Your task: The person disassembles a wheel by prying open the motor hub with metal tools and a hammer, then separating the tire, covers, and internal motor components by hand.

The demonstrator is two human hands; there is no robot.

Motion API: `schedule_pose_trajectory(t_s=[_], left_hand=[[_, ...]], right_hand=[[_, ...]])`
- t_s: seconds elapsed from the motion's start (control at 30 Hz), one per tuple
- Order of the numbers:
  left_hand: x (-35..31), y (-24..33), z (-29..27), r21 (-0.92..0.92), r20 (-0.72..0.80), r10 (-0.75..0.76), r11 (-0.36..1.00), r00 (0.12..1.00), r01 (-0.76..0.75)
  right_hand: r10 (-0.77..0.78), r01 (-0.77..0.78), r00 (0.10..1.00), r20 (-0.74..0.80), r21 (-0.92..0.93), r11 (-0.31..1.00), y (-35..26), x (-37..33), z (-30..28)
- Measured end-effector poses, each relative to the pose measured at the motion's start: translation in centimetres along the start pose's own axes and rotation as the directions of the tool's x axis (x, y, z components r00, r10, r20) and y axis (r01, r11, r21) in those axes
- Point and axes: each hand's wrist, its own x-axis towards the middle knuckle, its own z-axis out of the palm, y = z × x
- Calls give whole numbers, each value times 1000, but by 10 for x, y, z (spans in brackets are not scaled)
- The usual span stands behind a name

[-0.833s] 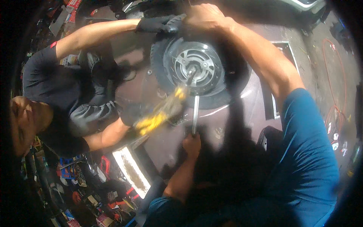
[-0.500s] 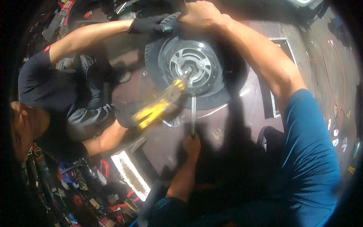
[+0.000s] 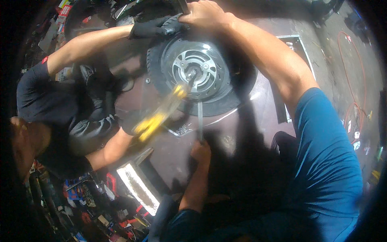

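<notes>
A wheel with a black tyre (image 3: 155, 66) and a slotted metal disc (image 3: 196, 72) lies flat in front of me. My left hand (image 3: 200, 151) is closed round the near end of a slim metal bar (image 3: 200, 121), whose far end meets the tyre's near edge. At the wheel's far side, my right hand (image 3: 206, 15) grips a dark bar (image 3: 180, 5). A co-worker's black-gloved hand (image 3: 155, 27) is against the tyre beside my right hand. The co-worker's other hand holds a motion-blurred yellow and black tool (image 3: 157, 117) pointing at the hub.
The wheel rests on a dark reddish surface (image 3: 169, 153). A person in black (image 3: 48, 97) crouches at the left, above scattered tools and parts (image 3: 92, 201). A pale-topped block (image 3: 137, 187) stands nearer me. A metal frame (image 3: 296, 48) and an orange hose (image 3: 352, 80) lie right.
The whole view has shifted a little, so the wheel appears further left. The yellow and black tool stays at the hub, still blurred. Both my hands keep their grips on the bars.
</notes>
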Motion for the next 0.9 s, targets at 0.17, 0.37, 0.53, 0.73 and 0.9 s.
schedule_pose_trajectory(t_s=[0.17,0.37,0.53,0.73,0.9], left_hand=[[7,5,7,124,-47,135,984,990,-128],[6,2,11,83,-192,172,984,966,-158],[11,4,3,37,-99,163,986,982,-160],[12,9,-2,90,-25,182,980,983,-179],[12,11,-11,84,-7,176,981,984,-174]], right_hand=[[30,-31,999,-14,-62,998,13,12,11],[-5,5,1000,5,-42,999,8,13,11],[-4,4,1000,-25,-14,1000,5,12,11],[1,0,1000,27,-15,1000,6,12,4],[20,-19,998,56,-2,1000,2,15,9]])
